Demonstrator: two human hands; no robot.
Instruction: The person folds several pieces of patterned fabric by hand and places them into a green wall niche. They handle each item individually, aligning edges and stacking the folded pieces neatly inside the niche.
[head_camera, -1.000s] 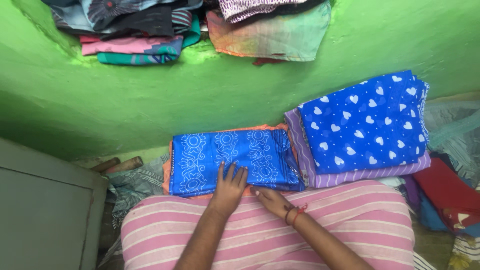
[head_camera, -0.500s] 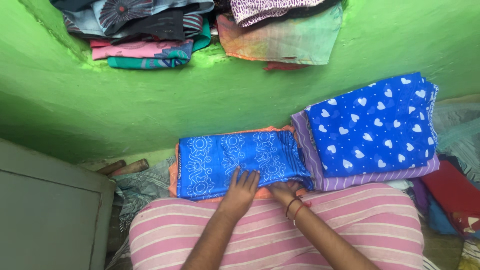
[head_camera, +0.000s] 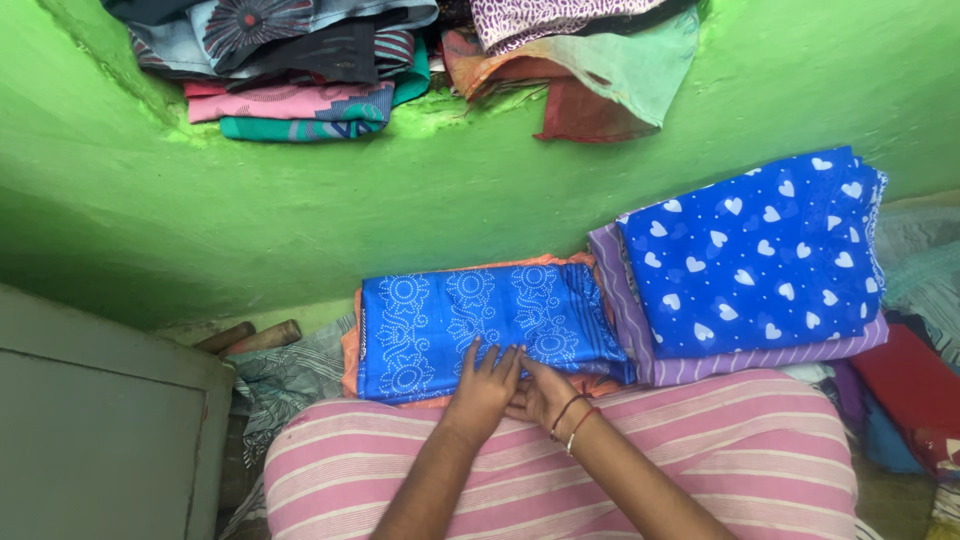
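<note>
- We lay our left hand flat, fingers spread, on the folded blue flower-print cloth; our right hand rests beside it, touching.
- A heart-print blue cloth lies folded just right, on purple striped fabric.
- Green wall behind.

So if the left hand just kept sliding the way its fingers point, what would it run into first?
The left hand lies flat on the folded blue floral cloth, fingers pointing toward the green wall. It would cross that cloth first, then probably meet the wall behind it; depth there is hard to judge.
</note>
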